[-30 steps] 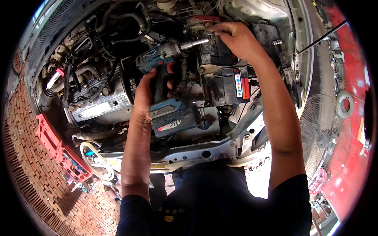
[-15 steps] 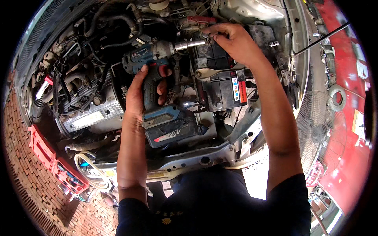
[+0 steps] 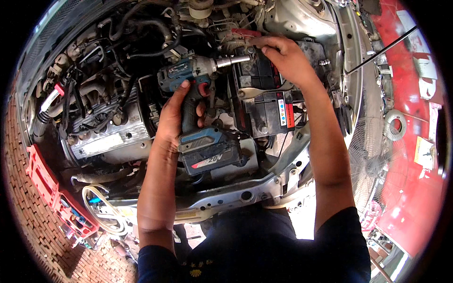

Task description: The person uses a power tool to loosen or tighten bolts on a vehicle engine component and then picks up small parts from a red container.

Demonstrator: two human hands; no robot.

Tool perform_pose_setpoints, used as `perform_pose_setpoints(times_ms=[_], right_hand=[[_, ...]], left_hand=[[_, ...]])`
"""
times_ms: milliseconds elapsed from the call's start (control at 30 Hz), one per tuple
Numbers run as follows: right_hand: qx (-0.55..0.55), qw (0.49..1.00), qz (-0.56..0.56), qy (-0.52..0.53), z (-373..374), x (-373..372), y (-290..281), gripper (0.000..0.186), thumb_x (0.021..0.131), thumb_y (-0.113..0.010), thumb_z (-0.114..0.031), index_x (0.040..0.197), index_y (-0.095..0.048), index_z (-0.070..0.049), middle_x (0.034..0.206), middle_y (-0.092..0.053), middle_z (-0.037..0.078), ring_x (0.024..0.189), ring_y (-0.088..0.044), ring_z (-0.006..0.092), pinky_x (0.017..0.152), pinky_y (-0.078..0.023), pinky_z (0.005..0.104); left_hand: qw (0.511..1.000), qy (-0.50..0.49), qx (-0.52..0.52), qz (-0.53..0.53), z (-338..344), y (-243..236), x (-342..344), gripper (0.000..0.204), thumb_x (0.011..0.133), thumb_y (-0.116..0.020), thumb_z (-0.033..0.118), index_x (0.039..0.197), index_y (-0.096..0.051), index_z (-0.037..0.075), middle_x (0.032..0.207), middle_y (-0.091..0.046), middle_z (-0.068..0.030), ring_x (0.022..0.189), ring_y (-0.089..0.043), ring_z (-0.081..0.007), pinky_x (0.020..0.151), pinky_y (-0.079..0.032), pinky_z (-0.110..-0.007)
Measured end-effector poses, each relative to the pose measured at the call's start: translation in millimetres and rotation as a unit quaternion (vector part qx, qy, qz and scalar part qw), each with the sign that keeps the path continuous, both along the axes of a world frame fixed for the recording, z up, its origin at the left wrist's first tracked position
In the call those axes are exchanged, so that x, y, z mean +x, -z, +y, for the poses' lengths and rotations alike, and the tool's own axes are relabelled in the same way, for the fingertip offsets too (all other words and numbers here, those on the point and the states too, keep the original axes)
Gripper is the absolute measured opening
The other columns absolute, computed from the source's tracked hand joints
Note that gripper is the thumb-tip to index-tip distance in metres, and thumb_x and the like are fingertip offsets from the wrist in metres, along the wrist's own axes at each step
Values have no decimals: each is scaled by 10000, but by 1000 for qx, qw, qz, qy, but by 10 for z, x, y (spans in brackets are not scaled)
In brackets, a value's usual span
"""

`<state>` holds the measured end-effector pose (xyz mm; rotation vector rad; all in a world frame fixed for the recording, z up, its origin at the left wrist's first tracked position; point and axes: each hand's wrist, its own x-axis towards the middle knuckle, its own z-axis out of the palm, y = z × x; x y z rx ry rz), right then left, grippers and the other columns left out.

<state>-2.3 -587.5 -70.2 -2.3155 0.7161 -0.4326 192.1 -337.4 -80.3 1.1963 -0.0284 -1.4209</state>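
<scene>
My left hand (image 3: 171,118) is wrapped round the grip of a blue and black cordless impact wrench (image 3: 191,101). Its long silver socket (image 3: 233,61) points right, toward the far end of a black car battery (image 3: 269,111), with a gap before my right fingers. Over that end, my right hand (image 3: 287,59) is closed in a pinch by the battery's far terminal; the fingertips hide whatever is between them. A metal hold-down bar (image 3: 262,91) crosses the battery top beneath my right wrist. The wrench's battery pack (image 3: 214,158) hangs over the front of the engine bay.
The engine (image 3: 106,125) with hoses lies to the left. A silver front crossmember (image 3: 226,195) runs along the near side. A thin prop rod (image 3: 382,52) slants at the right, above a wire fan (image 3: 375,160). A red tool case (image 3: 47,174) stands open at lower left.
The view has shifted slightly. The wrench has moved a little to the right and down, its socket still apart from my right fingers. My right hand stays at the battery's far end.
</scene>
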Motion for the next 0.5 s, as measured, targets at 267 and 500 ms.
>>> perform_pose_setpoints(times_ms=[267, 500], right_hand=[[-91, 992, -66, 61, 3, -52, -44, 229, 976, -563, -60, 1129, -725, -5, 1054, -751, 120, 1012, -706, 235, 956, -525, 331], [-101, 994, -30, -10, 45, -24, -36, 224, 987, -610, -142, 1136, -729, -25, 1111, -730, 147, 1031, -705, 284, 934, -534, 380]], left_hand=[[1000, 18, -12, -6, 7, -20, -28, 478, 1029, -581, 514, 1066, -672, 45, 665, -617, -63, 499, -568, -173, 489, -479, -280], [1000, 10, -15, -19, 7, 40, -47, 471, 1030, -581, 510, 1036, -672, 48, 659, -618, -60, 505, -576, -179, 503, -484, -293]])
